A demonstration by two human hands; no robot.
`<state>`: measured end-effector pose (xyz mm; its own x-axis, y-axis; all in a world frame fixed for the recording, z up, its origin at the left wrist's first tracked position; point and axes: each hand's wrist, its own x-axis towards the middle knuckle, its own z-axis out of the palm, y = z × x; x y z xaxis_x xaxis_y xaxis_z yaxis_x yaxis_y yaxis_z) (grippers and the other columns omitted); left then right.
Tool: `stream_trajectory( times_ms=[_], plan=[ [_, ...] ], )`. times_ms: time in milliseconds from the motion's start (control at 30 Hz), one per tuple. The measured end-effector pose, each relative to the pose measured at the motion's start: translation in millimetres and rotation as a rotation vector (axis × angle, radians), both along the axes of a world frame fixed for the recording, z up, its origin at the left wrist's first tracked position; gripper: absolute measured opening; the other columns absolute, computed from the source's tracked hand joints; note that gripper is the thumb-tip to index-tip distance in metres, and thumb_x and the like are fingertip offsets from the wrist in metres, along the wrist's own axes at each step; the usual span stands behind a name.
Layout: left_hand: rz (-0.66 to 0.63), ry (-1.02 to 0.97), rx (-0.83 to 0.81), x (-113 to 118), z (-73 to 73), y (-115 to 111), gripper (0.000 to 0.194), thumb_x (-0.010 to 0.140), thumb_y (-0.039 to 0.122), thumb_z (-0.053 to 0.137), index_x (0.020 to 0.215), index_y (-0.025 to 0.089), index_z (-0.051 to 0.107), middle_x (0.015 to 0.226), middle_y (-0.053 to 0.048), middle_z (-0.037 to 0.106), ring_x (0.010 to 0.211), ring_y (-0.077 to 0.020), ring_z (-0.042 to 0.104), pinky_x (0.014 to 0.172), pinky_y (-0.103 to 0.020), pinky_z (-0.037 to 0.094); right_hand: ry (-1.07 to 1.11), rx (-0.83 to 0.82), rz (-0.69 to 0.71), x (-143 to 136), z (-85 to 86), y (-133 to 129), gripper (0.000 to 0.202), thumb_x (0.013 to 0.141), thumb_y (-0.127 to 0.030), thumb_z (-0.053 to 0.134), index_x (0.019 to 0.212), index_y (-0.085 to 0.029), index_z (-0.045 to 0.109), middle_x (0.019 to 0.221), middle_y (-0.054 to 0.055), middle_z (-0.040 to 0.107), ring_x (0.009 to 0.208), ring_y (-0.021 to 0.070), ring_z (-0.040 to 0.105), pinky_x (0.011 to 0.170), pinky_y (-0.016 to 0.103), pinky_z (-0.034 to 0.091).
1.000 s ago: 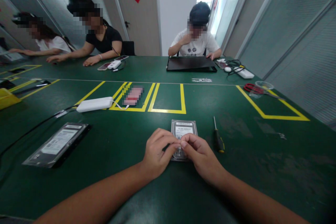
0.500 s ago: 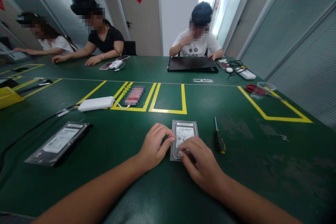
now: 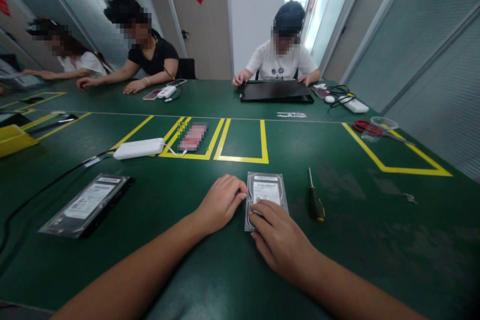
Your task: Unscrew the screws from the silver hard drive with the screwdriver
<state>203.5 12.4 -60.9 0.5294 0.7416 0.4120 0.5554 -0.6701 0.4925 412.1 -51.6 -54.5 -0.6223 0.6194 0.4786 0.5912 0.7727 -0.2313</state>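
Presently, I see the left hand (image 3: 225, 200) at the left side of a hard drive (image 3: 267, 190), thumb and fingertips drawn close together; I can't tell whether they touch the drive or hold something small. The right hand (image 3: 281, 235) lies over the drive's near right part, fingers bent across its label and thumb by its near edge, but I can't tell if it grips. The two hands are apart, the drive between and partly under them.

That drive lies flat, label up, on the green tabletop (image 3: 210, 285), around the middle of its width and toward the near edge. Just right of it I have a screwdriver (image 3: 317, 202), its shaft pointing to the far edge. Well to the left, a second hard drive (image 3: 92, 200) lies at a slant, also label up.

Farther out I see a white power bank (image 3: 138, 148) and, beside it, a pixelated pink object (image 3: 193, 138). Red-handled scissors (image 3: 362, 127) lie near the right edge, just by a clear round lid (image 3: 390, 123).

Along the far edge, a person in a white T-shirt (image 3: 279, 62) has both hands at a dark flat panel (image 3: 277, 91). Two other people sit toward the far left corner.
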Motion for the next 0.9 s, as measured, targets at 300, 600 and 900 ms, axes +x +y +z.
stream_trajectory(
  times_ms=[300, 600, 900],
  plan=[
    [-0.037, 0.085, -0.010, 2.2, -5.6, 2.1, 0.010, 0.101, 0.021, 0.048, 0.095, 0.020, 0.055, 0.095, -0.005, 0.062, 0.089, -0.0212, 0.053, 0.080, -0.035, 0.043, -0.007, 0.013, -0.022, -1.4, -7.2, -0.3, 0.030, 0.088, -0.009, 0.054, 0.114, -0.008, 0.069, 0.115, 0.018, 0.070, 0.112, 0.0296, 0.064, 0.099, 0.048, 0.058],
    [-0.046, 0.139, 0.029, 0.1, -5.1, 4.5, 0.011, 0.102, 0.022, 0.049, 0.095, 0.019, 0.057, 0.096, -0.005, 0.063, 0.090, -0.0215, 0.053, 0.081, -0.035, 0.042, -0.031, 0.089, -0.011, -1.4, -5.0, 0.6, 0.030, 0.088, -0.012, 0.054, 0.113, -0.005, 0.070, 0.113, 0.018, 0.072, 0.109, 0.0300, 0.065, 0.097, 0.046, 0.058],
    [-0.036, 0.232, 0.113, 0.8, 1.8, 3.5, 0.015, 0.102, 0.021, 0.050, 0.095, 0.019, 0.062, 0.095, -0.005, 0.067, 0.092, -0.0222, 0.054, 0.081, -0.036, 0.038, -0.026, -0.001, -0.013, 1.2, -4.2, 1.6, 0.032, 0.087, -0.014, 0.057, 0.116, -0.009, 0.068, 0.117, 0.016, 0.070, 0.112, 0.0292, 0.063, 0.098, 0.047, 0.057]
  ],
)
